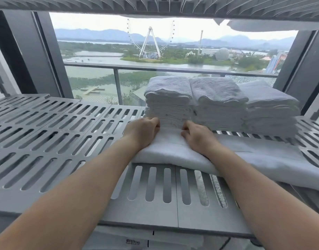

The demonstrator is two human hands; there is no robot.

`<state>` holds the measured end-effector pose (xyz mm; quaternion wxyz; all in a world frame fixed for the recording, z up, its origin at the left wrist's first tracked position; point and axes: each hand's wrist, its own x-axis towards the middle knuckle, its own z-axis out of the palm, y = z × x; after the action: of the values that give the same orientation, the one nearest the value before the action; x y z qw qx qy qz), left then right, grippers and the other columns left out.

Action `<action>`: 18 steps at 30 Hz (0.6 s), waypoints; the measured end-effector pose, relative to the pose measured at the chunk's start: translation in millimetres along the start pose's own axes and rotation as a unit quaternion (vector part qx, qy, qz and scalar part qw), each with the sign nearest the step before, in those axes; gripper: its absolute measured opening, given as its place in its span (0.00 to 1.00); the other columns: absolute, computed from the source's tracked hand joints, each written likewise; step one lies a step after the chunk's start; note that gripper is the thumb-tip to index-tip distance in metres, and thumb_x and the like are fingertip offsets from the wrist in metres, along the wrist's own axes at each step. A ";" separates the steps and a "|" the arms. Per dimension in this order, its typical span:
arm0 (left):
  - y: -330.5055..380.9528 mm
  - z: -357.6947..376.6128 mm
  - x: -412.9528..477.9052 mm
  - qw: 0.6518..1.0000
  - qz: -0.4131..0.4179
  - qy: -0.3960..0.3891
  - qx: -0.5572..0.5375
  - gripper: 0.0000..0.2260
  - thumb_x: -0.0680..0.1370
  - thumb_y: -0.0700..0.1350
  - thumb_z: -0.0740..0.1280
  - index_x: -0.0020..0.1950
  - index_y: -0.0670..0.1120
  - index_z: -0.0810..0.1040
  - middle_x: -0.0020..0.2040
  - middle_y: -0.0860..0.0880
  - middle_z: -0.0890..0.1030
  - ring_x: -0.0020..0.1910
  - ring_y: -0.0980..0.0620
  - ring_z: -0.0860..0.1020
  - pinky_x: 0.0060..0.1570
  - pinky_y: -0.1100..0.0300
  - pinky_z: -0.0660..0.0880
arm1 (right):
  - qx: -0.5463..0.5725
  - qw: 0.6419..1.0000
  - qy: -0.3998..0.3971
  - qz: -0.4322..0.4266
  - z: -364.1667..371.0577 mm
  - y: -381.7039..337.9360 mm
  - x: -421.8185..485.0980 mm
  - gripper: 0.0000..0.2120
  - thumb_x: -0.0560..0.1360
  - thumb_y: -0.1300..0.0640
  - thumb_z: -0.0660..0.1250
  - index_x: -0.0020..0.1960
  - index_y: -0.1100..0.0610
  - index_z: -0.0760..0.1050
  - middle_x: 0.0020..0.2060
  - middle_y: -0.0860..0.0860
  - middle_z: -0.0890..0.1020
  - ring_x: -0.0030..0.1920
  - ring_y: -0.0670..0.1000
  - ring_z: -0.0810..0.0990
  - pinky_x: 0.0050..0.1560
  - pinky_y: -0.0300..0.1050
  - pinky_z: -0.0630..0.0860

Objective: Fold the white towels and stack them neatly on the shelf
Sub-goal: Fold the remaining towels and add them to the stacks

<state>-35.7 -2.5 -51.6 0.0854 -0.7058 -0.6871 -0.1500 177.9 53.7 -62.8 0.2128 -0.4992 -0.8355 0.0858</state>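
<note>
We see both arms reaching forward over a grey slatted shelf (47, 127). A white towel (169, 150) lies on it, right of the middle, and its cloth runs on toward the right edge of the view. Its left part is a thick, folded pad.

The left hand (141, 133) lies on the left side of this pad, and its fingers are curled down over the far edge of the towel. The right hand (197, 137) lies just beside it on the same pad, and its fingers are curled on the cloth in the same way. The two hands are near each other but do not touch, and a strip of towel shows between them.

Just beyond the fingers stand three piles of folded white towels, side by side along the far right part of the shelf. These are the left pile (168, 103), the middle pile (218, 107) and the right pile (270, 112). The left pile is the highest one, and the fingertips of both hands are at its foot. We cannot tell if they touch it.

Above there is an upper shelf (155, 6) of the same slatted kind, with white cloth (263, 25) hanging at its right. Behind the shelf we see a glass railing (117, 83), water and a Ferris wheel (150, 42).
</note>
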 end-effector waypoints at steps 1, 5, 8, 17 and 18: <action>0.1 -0.7 0.0 1.000 -0.001 -0.003 0.002 0.10 0.83 0.52 0.57 0.58 0.51 0.75 0.55 0.45 0.82 0.53 0.40 0.79 0.50 0.48 0.77 | 0.006 1.000 0.000 0.001 -0.6 -1.0 -1.2 0.05 0.79 0.49 0.63 0.51 0.49 0.71 0.54 0.56 0.83 0.55 0.59 0.79 0.54 0.51 0.73; -2.5 -4.9 0.1 1.000 0.014 -0.008 -0.001 0.09 0.83 0.51 0.57 0.57 0.53 0.76 0.54 0.46 0.83 0.52 0.41 0.79 0.47 0.52 0.75 | 0.021 1.000 0.008 0.001 -4.9 -4.9 -8.7 0.06 0.78 0.51 0.65 0.52 0.52 0.74 0.53 0.55 0.83 0.55 0.58 0.79 0.54 0.51 0.74; -6.5 -10.4 1.0 0.999 0.027 -0.031 -0.004 0.09 0.82 0.50 0.58 0.56 0.56 0.77 0.54 0.48 0.83 0.52 0.44 0.79 0.44 0.55 0.70 | 0.036 0.999 0.005 0.003 -11.2 -9.5 -16.4 0.05 0.77 0.50 0.68 0.50 0.51 0.77 0.48 0.51 0.84 0.52 0.55 0.80 0.54 0.48 0.74; 22.4 -26.4 2.2 0.995 0.061 -0.034 0.078 0.11 0.79 0.45 0.64 0.57 0.56 0.80 0.58 0.49 0.79 0.60 0.45 0.76 0.60 0.49 0.71 | -0.032 0.992 0.122 0.019 -7.2 -24.7 -34.0 0.08 0.73 0.53 0.73 0.51 0.52 0.78 0.46 0.50 0.78 0.52 0.54 0.78 0.57 0.51 0.73; 31.7 -29.1 2.1 0.993 0.067 -0.021 0.094 0.12 0.78 0.43 0.64 0.58 0.55 0.81 0.59 0.48 0.78 0.61 0.44 0.76 0.63 0.47 0.70 | -0.053 0.988 0.143 0.028 -8.4 -26.0 -35.1 0.08 0.72 0.52 0.74 0.48 0.52 0.78 0.44 0.50 0.79 0.51 0.54 0.78 0.56 0.50 0.72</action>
<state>-6.9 -11.3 -20.8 0.1471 -0.7421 -0.6509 -0.0637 175.3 9.9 -55.5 0.3003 -0.5404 -0.7856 -0.0249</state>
